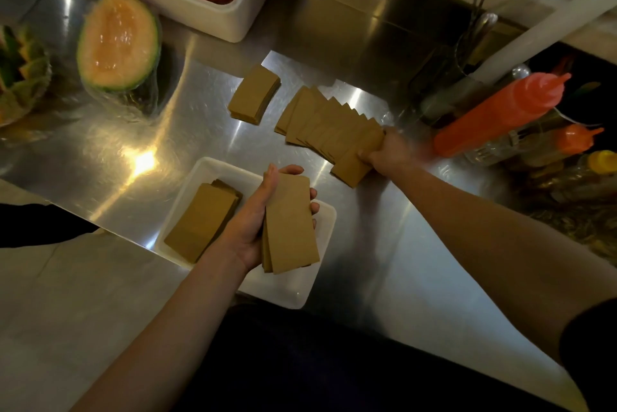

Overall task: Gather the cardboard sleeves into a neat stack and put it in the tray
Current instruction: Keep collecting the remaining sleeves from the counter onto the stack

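The left hand (258, 214) has its grip closed on a squared stack of flat brown cardboard sleeves (290, 224), thumb along one long edge and fingers curled round the other. Held this way, the grip seems to serve as a jig that keeps the edges flush. Directly beneath this grip lies the shallow white rectangular tray (287, 293). Just left of the grip, inside the tray, a settled pile of brown sleeves (203, 221) lies flat, so the held stack looks meant for the free half below it. The right hand (389, 153) has its grip clamped on the near end of a fanned row of brown sleeves (330, 124), which spreads away from that grip, up and leftward over the shiny steel counter (133, 131). Pinching one end probably lets the hand draw the fan together into a block. Past the far end of the fan, well apart from both grips, a small loose pile of brown sleeves (255, 94) waits on the counter. A red plastic squeeze bottle (500, 111) leans just right of the right grip, near enough that a careless sweep could knock it. A halved orange-fleshed melon (118, 41) and a white tub of red fruit (233, 21) sit far up and left of the left grip, out of the way.
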